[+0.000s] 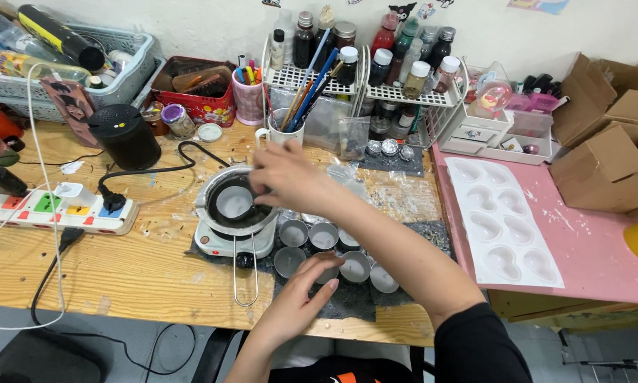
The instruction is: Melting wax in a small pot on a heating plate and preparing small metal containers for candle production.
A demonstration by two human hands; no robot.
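A metal pot (207, 202) with pale wax (232, 202) in it sits on a small white hot plate (220, 246). My right hand (287, 177) reaches over the pot, its fingers pinched on what looks like a thin dark tool dipping into the wax. Several small round metal tins (293, 232) stand on a dark mat just right of the hot plate. My left hand (298, 301) comes up from the table's near edge and its fingertips close on one tin in the front row, next to another tin (355, 267).
A power strip (57, 209) and a black cylinder (127, 135) lie to the left, with cables across the wood. A white mould tray (503, 220) rests on a pink mat (595, 248) at right, beside cardboard boxes (602, 170). Bottle racks (361, 60) and a brush mug (287, 133) line the back.
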